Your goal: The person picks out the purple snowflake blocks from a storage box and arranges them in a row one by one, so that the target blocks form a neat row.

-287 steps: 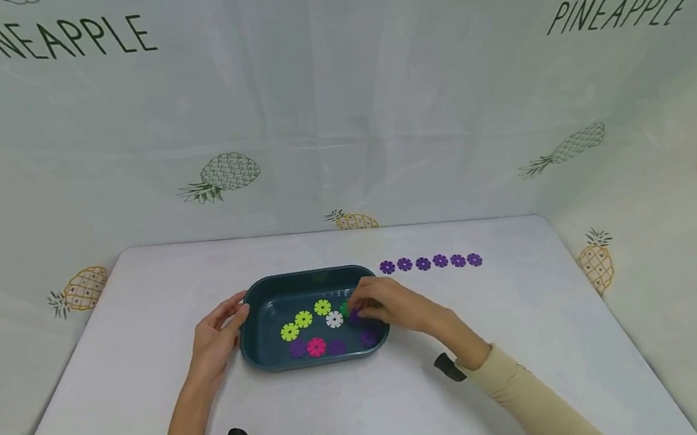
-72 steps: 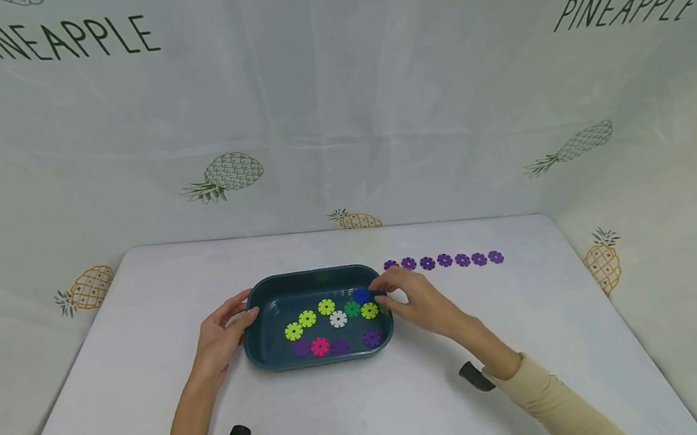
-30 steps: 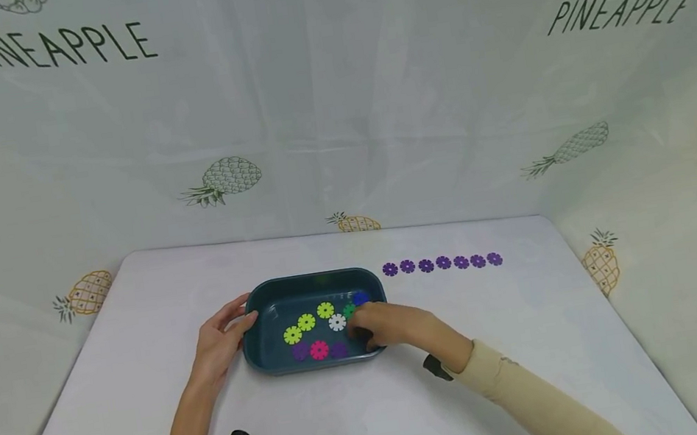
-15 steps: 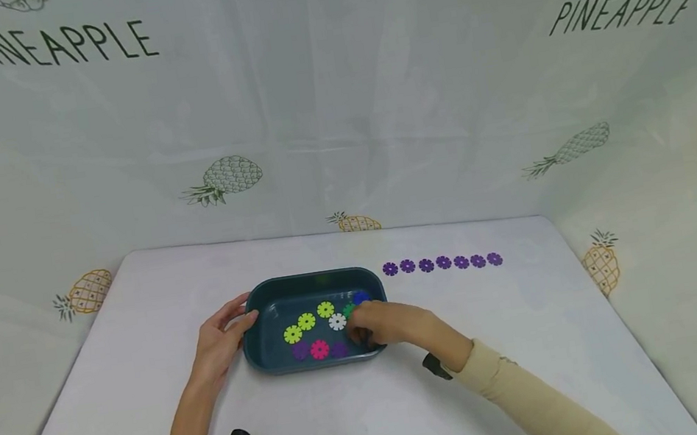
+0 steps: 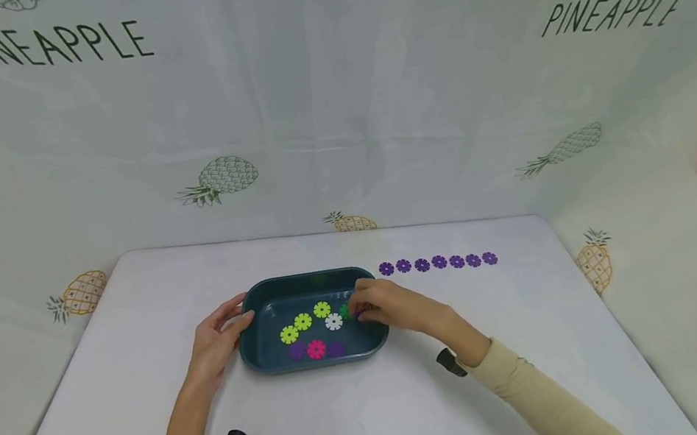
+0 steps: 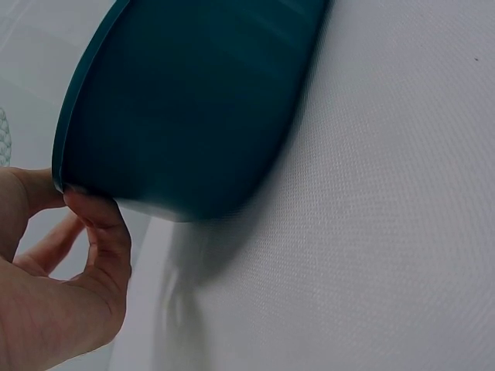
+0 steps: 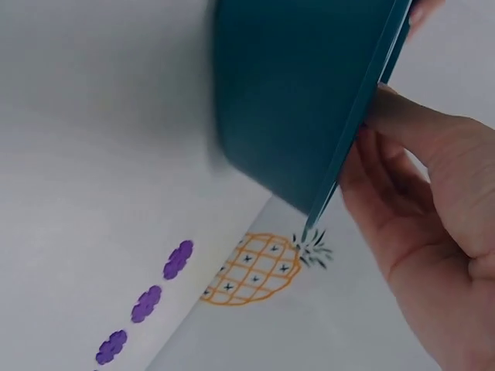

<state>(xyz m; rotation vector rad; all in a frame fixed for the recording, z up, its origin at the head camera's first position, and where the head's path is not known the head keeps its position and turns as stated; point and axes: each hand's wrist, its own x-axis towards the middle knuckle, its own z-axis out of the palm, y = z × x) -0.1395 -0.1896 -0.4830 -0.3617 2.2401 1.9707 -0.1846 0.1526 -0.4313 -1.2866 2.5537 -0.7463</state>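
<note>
My left hand (image 5: pixel 215 344) grips the left end of a dark teal tray (image 5: pixel 269 366), thumb at the rim; the left wrist view shows the tray wall (image 6: pixel 186 100) beside the fingers. Over the tray's right part, my right hand (image 5: pixel 394 305) pinches a purple flower-shaped disc (image 5: pixel 359 315), mostly hidden by the fingers. In the tray lie several yellow-green discs (image 5: pixel 303 321), a white disc (image 5: pixel 333 321), a pink disc (image 5: pixel 316 349), two purple discs (image 5: pixel 298 350) and a partly covered green disc (image 5: pixel 344 312). In the right wrist view, the right hand (image 7: pixel 433 193) is at the tray rim.
A row of several purple discs (image 5: pixel 439 262) lies on the white table (image 5: pixel 351 425), to the right of the tray near the back. Behind the table hangs a pale curtain (image 5: pixel 330 86) printed with pineapples.
The right hand first left the row's near end, reached into the tray's right front corner, then rose slightly with a purple disc. The row has one more disc than in the oldest frame.
</note>
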